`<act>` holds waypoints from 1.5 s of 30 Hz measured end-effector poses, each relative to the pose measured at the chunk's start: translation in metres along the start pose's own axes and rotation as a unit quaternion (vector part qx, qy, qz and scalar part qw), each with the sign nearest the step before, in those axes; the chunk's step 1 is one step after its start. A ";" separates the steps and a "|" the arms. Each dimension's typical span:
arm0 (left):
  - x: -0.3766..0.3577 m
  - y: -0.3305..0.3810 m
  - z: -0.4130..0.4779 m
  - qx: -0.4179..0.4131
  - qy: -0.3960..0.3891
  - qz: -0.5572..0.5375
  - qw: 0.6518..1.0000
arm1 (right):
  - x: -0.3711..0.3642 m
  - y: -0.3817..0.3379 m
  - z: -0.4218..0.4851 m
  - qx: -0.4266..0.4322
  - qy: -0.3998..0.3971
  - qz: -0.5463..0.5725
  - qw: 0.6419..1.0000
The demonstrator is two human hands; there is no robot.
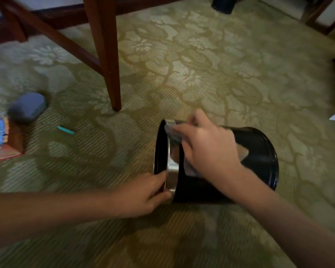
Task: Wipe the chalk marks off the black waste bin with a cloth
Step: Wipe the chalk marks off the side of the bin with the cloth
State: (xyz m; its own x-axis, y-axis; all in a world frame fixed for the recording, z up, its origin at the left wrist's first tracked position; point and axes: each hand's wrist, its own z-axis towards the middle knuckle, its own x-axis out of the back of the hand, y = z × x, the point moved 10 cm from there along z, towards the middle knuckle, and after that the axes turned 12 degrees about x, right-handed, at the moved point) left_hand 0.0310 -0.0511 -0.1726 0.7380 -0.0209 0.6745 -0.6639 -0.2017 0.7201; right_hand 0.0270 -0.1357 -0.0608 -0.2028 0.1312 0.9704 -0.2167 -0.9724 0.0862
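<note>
The black waste bin (259, 151) is seen lying on its side on the patterned carpet (220, 74), just right of centre, its open mouth turned to the left. A shiny metal band (171, 157) is wrapped round the mouth end.

The rim is gripped low down by the left hand (143, 194), fingers curled over the edge, thumb outside. And up top, a grey cloth (173, 135) is pressed against the bin's curved side, right by the band, under the right hand (207, 144); its fingers are laid flat and close together, thumb lifted clear. Motion blur is noted here, so chalk marks on the bin cannot be made out.

Over on the far left, a box of coloured chalks (0, 136) is spotted, a grey lump (27, 109) just behind it. 1 teal chalk stick (65, 130) is left loose on the carpet nearby. A wooden furniture leg (108, 55) is planted behind.
</note>
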 end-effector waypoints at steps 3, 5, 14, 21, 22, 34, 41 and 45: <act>-0.004 0.005 -0.007 -0.023 -0.008 -0.013 1.000 | -0.010 0.018 0.030 -0.037 -0.050 -0.023 0.998; -0.007 0.007 -0.008 -0.029 -0.009 -0.010 0.999 | -0.004 0.005 0.013 -0.009 -0.034 -0.006 0.999; -0.022 -0.004 -0.013 -0.015 -0.012 -0.015 1.000 | -0.006 -0.047 -0.054 0.070 -0.076 0.093 0.990; -0.032 0.001 -0.028 0.001 -0.076 -0.066 0.995 | -0.009 0.000 0.015 0.009 -0.074 0.035 0.997; -0.024 0.001 -0.024 0.023 -0.079 -0.115 0.990 | -0.004 -0.005 0.001 0.014 -0.069 0.048 0.996; -0.035 0.013 -0.061 0.091 -0.130 -0.136 0.978 | -0.005 -0.035 -0.027 0.055 -0.096 0.012 0.994; -0.029 0.009 -0.057 0.147 -0.128 -0.310 0.930 | 0.016 -0.054 -0.070 0.084 -0.149 0.090 0.981; -0.037 0.014 -0.067 0.138 -0.145 -0.303 0.932 | 0.023 -0.081 -0.110 0.111 -0.173 0.149 0.967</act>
State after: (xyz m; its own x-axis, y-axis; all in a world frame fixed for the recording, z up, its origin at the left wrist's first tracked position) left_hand -0.0135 0.0120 -0.1764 0.9954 -0.0772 0.0572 -0.0886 -0.5063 0.8578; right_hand -0.0649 -0.0325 -0.0705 0.1150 -0.1956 0.9739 0.0200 -0.9798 -0.1992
